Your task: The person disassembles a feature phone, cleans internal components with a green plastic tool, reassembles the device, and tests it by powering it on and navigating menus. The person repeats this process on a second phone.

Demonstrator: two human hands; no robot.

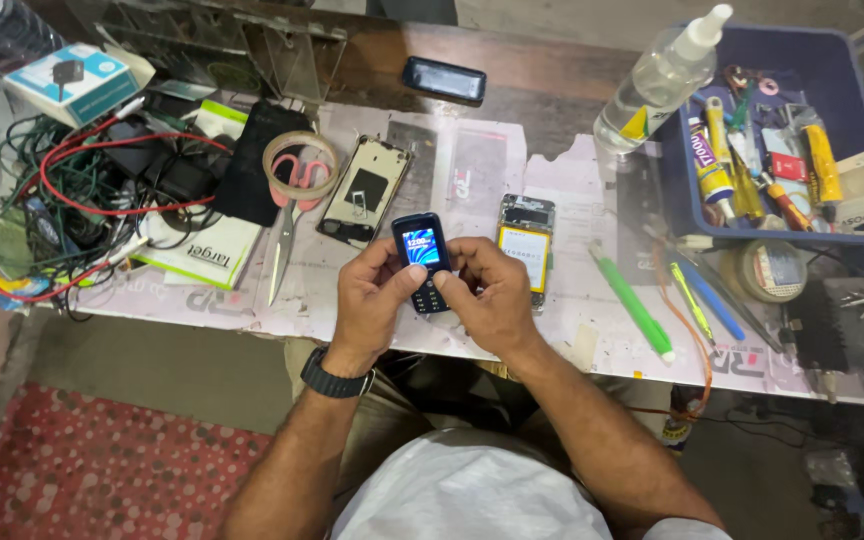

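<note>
Both hands held a small dark keypad phone [423, 262] with a lit screen just above the desk's near edge. The left hand [370, 300] had its fingers closed around the phone's left side; the right hand [492, 298] gripped the right side, thumb on the keys. Just beyond lay an opened phone with a yellow battery [525, 245], a bare phone frame [364, 191] and scissors [287, 225]. A blue tool bin [787, 60] sat at the far right corner.

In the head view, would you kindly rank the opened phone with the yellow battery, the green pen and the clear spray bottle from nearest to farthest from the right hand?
From the right hand:
1. Opened phone with the yellow battery, just behind the hand.
2. Green pen, on the table to its right.
3. Clear spray bottle, far back right, leaning on the blue bin.
</note>
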